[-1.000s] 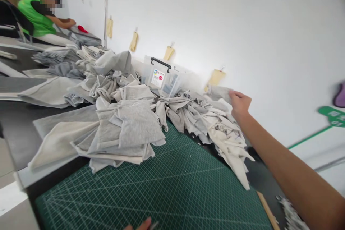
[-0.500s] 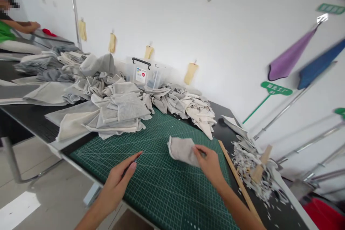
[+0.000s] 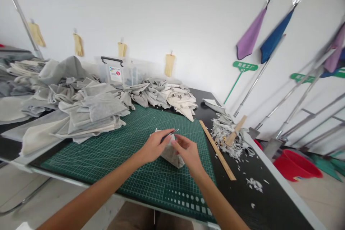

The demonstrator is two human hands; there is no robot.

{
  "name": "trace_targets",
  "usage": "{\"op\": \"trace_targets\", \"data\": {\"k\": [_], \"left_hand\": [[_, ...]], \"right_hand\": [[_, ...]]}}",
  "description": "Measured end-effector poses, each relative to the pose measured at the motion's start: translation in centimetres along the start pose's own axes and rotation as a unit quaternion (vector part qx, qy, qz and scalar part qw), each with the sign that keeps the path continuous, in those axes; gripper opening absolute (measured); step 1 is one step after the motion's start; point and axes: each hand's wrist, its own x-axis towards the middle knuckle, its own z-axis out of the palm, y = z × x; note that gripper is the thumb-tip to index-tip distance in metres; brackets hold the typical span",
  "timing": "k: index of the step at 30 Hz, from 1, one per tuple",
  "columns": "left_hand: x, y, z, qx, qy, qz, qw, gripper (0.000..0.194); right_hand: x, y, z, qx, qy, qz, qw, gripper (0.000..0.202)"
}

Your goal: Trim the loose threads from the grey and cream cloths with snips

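Over the cutting mat (image 3: 113,165), my two hands meet at a small grey fabric piece (image 3: 174,157). My left hand (image 3: 154,146) is closed round a slim dark tool (image 3: 168,135) with a pointed metal tip; its exact kind is hard to make out. The tip points right, just above the fabric's upper edge. My right hand (image 3: 188,151) pinches the fabric at that edge between thumb and fingers. Most of the piece hangs below the hands, partly covered by them. Whether the tool touches the cloth cannot be seen.
Folded grey cloths (image 3: 94,107) are heaped left, with another cloth pile (image 3: 169,95) behind. A clear plastic box (image 3: 107,72) stands at the wall. Right of the mat lie a wooden strip (image 3: 217,149) and fabric scraps (image 3: 223,133). A red basin (image 3: 296,165) is beyond the table edge.
My view has turned right. My hands, apart before, have come together, with the tool now at the fabric's edge. The fabric has swung from lying sideways to hanging down.
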Motion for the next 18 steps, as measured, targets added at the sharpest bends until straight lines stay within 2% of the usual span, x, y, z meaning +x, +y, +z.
{"op": "trace_targets", "data": {"k": [4,8,14,18], "left_hand": [[0.9,-1.1,2.4,-0.002,-0.017,0.029,0.999,0.041],[0.1,-2.7,3.7,-0.063,0.004,0.008,0.998,0.047],[-0.5,-3.7,3.9,-0.137,-0.033,-0.011,0.990,0.050],[-0.6,-4.0,3.5,-0.167,-0.060,-0.038,0.983,0.053]], "right_hand": [[1.6,1.6,2.6,0.194,0.015,0.028,0.981,0.035],[2.2,3.3,3.6,0.303,0.021,0.050,0.952,0.029],[2.2,4.6,2.8,0.349,-0.023,0.052,0.935,0.026],[2.4,5.2,2.4,0.351,-0.027,0.070,0.933,0.025]]}}
